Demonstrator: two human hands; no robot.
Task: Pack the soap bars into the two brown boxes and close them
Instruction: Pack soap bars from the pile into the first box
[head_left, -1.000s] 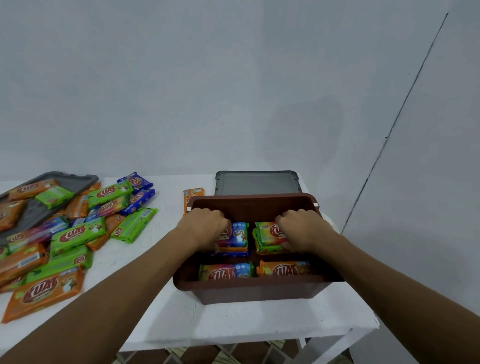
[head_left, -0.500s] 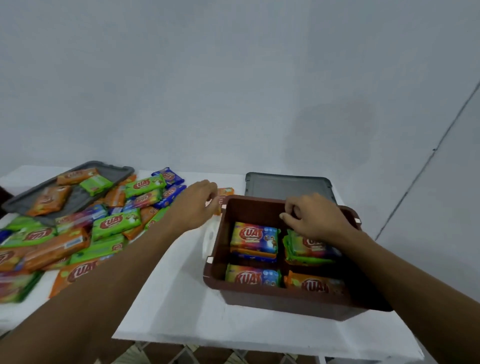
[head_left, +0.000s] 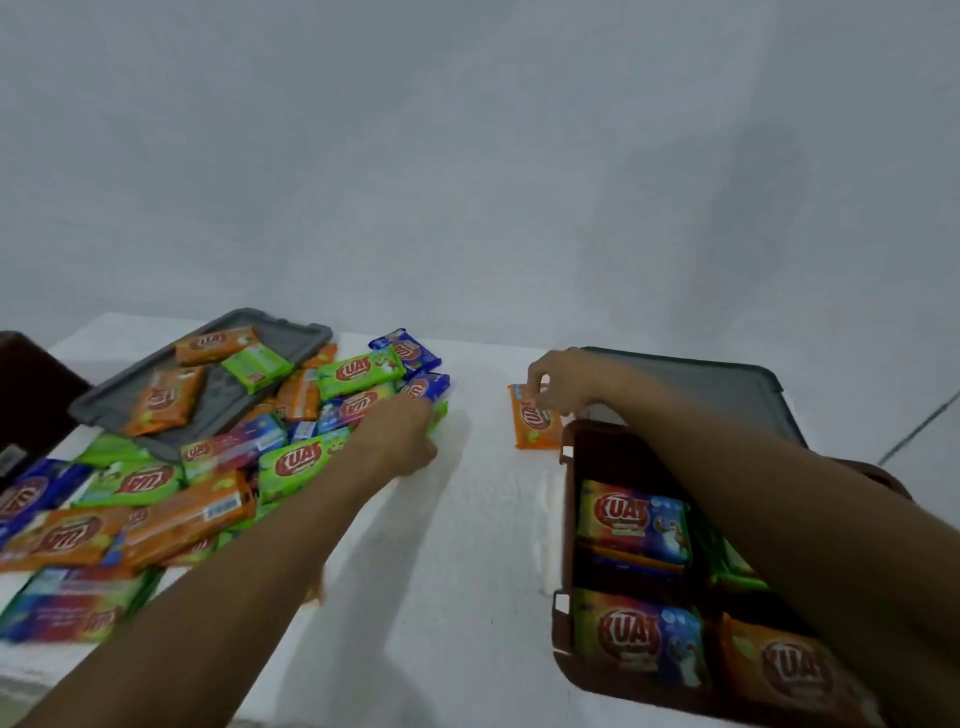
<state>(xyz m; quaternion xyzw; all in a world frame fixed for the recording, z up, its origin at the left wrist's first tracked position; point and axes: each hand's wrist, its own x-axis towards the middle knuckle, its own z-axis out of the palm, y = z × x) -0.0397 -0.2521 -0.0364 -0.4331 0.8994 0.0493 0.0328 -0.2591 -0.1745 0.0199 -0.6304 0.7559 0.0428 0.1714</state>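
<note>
The right hand (head_left: 563, 382) is pinching the far end of an orange soap bar (head_left: 535, 423) lying just beyond the far left corner of the brown box (head_left: 608, 454), long axis pointing away from the person; the box is sitting nearward and rightward of that grip. The left hand (head_left: 402, 434) is reaching into the soap bar pile (head_left: 306, 462), well left of the box, fingers curled downward; whether it is gripping anything cannot be told.
</note>
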